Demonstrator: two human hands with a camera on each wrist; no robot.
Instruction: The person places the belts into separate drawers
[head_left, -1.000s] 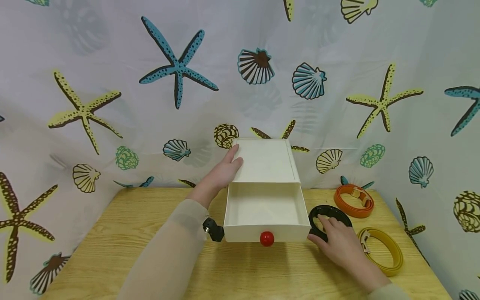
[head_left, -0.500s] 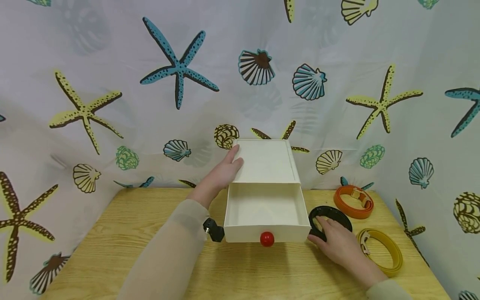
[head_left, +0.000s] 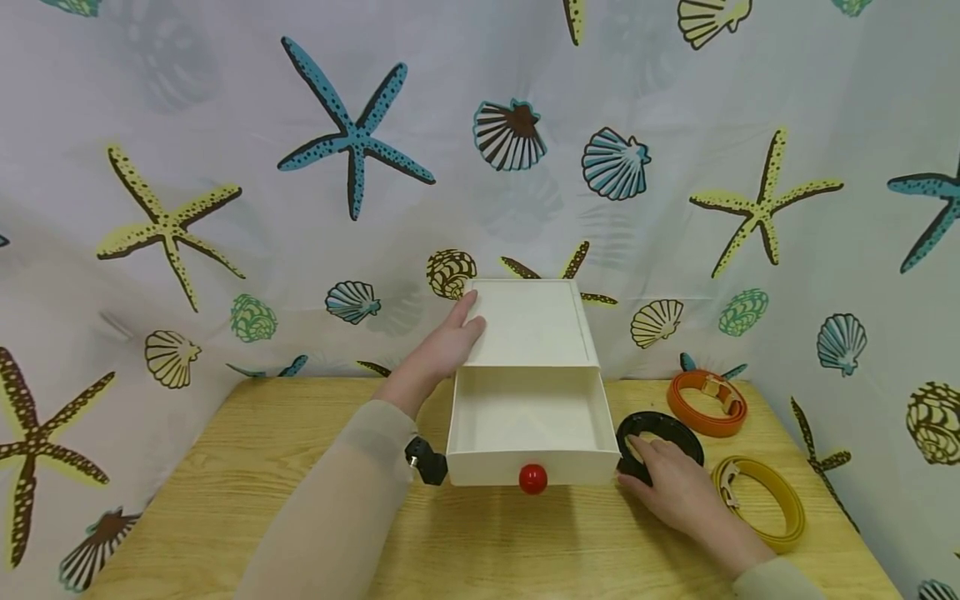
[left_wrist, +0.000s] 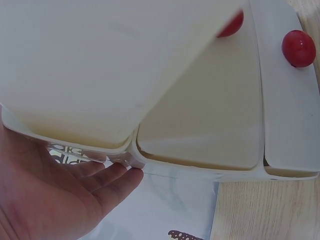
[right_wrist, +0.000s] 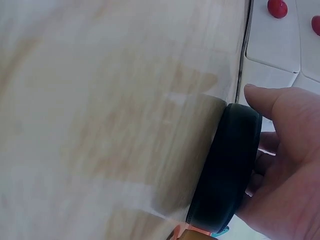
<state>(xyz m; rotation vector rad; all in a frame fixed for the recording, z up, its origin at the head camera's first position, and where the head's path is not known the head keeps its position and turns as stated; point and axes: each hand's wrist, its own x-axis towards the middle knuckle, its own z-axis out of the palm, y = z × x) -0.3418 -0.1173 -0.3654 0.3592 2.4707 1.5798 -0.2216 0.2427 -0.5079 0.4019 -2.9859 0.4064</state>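
A white drawer cabinet [head_left: 532,321] stands mid-table, its top drawer [head_left: 528,408] pulled out and bare inside, with a red knob [head_left: 532,479] on the front. My left hand [head_left: 442,346] rests against the cabinet's left side; the left wrist view shows the fingers [left_wrist: 107,185] lying nearly straight along that wall. Right of the drawer, a coiled black belt [head_left: 678,429] lies on the table. My right hand [head_left: 675,492] grips its near side, fingers inside the coil and thumb outside. In the right wrist view the black belt [right_wrist: 227,165] partly hides the curled fingers.
A coiled orange belt [head_left: 708,425] lies behind the black one, and a coiled yellow belt [head_left: 787,500] lies close to my right wrist. A shell-and-starfish curtain [head_left: 525,217] hangs behind the wooden table [head_left: 225,492]. A black wrist camera [head_left: 427,460] sits beside the drawer's left front corner.
My right fingers have settled slightly lower and closer round the black belt's near side. The left hand and the drawer stay where they were.
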